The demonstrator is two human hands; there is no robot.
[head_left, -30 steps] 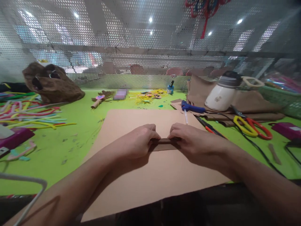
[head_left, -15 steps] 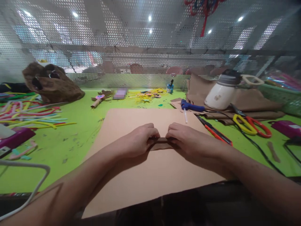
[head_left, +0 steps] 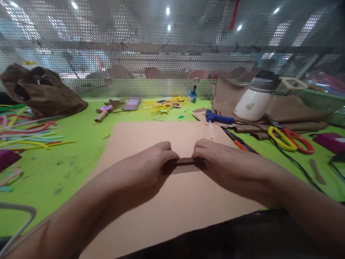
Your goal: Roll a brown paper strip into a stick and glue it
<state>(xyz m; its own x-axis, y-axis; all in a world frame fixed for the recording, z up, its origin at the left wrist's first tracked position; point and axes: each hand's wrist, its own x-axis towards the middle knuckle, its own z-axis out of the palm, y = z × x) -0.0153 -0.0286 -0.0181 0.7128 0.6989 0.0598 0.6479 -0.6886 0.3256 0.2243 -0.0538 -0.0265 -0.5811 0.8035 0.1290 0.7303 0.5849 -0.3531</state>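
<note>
- Left hand (head_left: 149, 162): fingers pinching the strip's left part; gap to the right hand (head_left: 223, 158) wider than just before, exposing more strip.
- Right hand: fingers pinching opposite, tips partly hidden.
- Brown strip (head_left: 185, 166): over the tan sheet (head_left: 151, 223), far edge apparently folded.

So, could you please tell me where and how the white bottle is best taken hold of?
I'd grip the white bottle just below its grey collar, from the near side: the body narrows there above a wider base, while brown paper lies behind.
</note>
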